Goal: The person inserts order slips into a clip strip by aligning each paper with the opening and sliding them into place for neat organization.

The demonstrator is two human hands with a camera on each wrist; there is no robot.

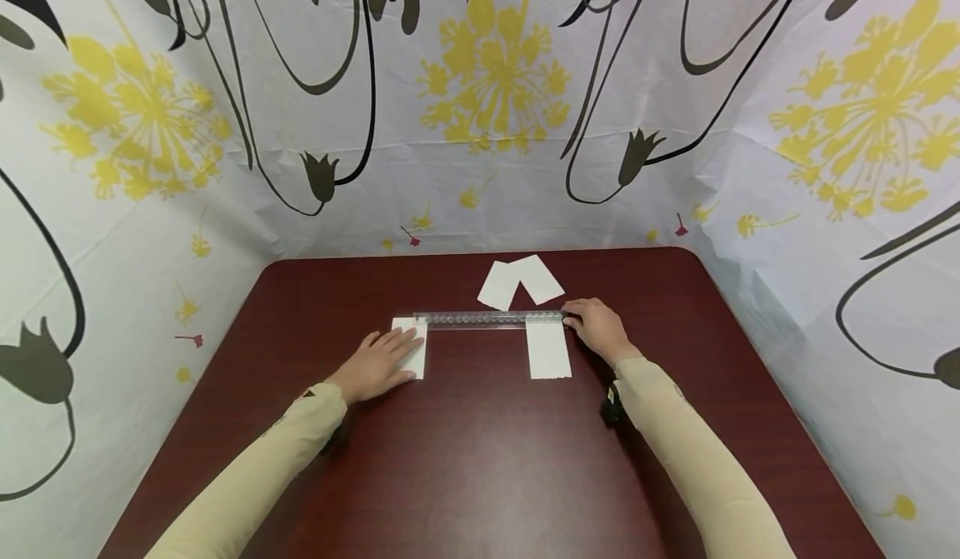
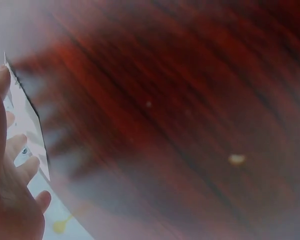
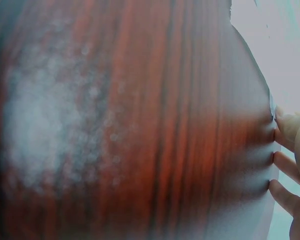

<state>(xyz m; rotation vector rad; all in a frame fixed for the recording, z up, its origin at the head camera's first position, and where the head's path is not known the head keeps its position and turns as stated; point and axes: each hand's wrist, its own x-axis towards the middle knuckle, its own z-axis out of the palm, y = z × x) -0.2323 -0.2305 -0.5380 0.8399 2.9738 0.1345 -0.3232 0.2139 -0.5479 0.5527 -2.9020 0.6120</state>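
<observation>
A clear ruler (image 1: 476, 318) lies crosswise on the table, its ends over the top edges of two white paper cards. My left hand (image 1: 378, 365) rests with fingers extended on the left card (image 1: 420, 351), fingertips just below the ruler's left end. In the left wrist view, the left hand (image 2: 15, 170) shows spread fingers by a card (image 2: 27, 120). At the ruler's right end, my right hand (image 1: 598, 327) pinches it with thumb and fingers, beside the right card (image 1: 549, 355). The right wrist view shows the right hand's fingertips (image 3: 282, 192) down at the tabletop.
Two more white cards (image 1: 498, 285) overlap near the far edge of the dark red table (image 1: 465, 459), beyond the ruler. A patterned white cloth (image 1: 450, 201) hangs behind and along both sides. A small black device (image 1: 611, 406) sits under my right wrist.
</observation>
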